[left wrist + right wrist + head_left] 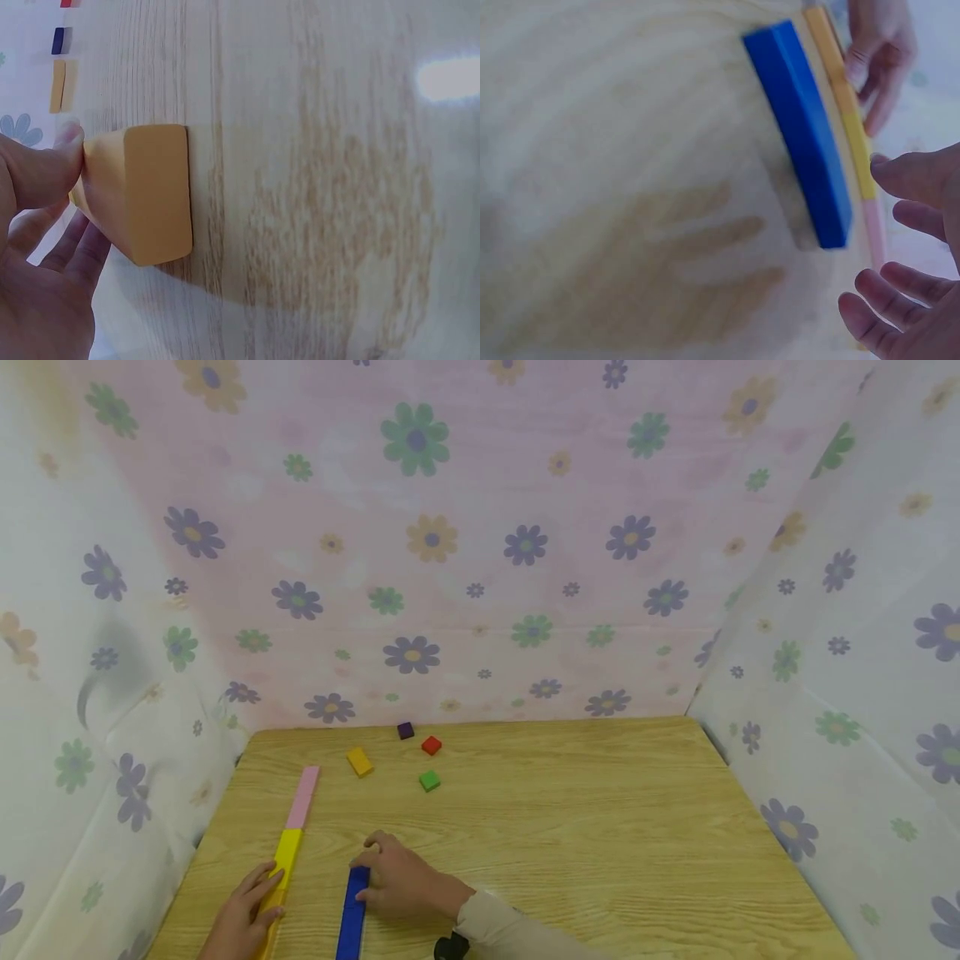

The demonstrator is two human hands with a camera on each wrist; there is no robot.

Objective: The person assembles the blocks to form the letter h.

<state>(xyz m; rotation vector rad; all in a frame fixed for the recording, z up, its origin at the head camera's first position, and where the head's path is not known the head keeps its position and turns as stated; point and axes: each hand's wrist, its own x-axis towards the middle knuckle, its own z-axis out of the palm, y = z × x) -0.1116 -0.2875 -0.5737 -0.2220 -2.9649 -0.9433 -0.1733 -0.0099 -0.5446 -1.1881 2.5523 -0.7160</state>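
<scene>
A row of end-to-end blocks runs along the table's left side: a pink block (303,797) farthest, then a yellow block (287,853) and an orange block (157,195) nearest. My left hand (242,914) holds the row at the orange part, thumb on one side and fingers on the other. To the right, roughly parallel, lies a blue bar of blocks (799,135), with a seam across it in the head view. My right hand (401,877) hovers around its far end. In the right wrist view its fingers (881,304) are spread, apart from the blue bar.
Toward the back of the wooden table (600,827) lie an orange block (360,762), a dark purple block (406,731), a red block (431,745) and a green block (429,780). Flower-printed cloth (465,568) walls the back and both sides.
</scene>
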